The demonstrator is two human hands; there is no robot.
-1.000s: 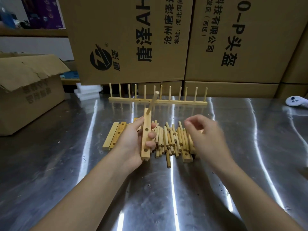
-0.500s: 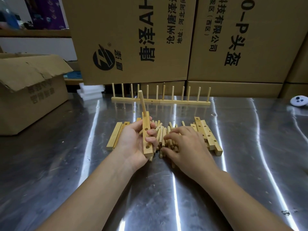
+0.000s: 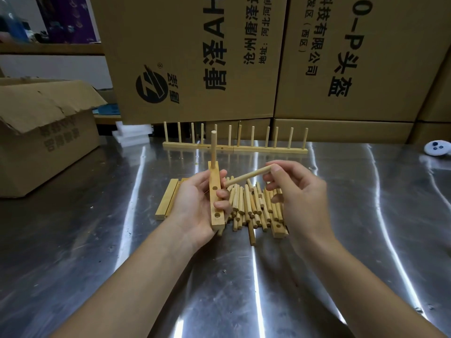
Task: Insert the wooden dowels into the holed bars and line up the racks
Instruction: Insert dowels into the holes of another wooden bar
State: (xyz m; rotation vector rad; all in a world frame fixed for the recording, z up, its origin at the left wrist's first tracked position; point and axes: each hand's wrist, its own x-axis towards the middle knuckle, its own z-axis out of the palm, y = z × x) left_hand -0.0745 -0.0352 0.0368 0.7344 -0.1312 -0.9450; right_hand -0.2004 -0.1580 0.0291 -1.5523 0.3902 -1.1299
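Our right hand [image 3: 302, 198] is now up off the dowel pile [image 3: 249, 208], pinching one round wooden dowel [image 3: 246, 178]. Our left hand [image 3: 192, 203] grips the holed wooden bar [image 3: 213, 198]; pegged racks [image 3: 244, 149] stand behind.

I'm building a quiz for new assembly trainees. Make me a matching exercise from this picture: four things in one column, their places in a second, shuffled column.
1. holed bar
2. loose dowel
3. finished racks
4. dowel pile

A. standing at the back of the table
B. lying heaped on the table
C. gripped in the left hand, with an upright dowel in it
D. pinched in the right hand

Pairs: 1-C, 2-D, 3-A, 4-B.
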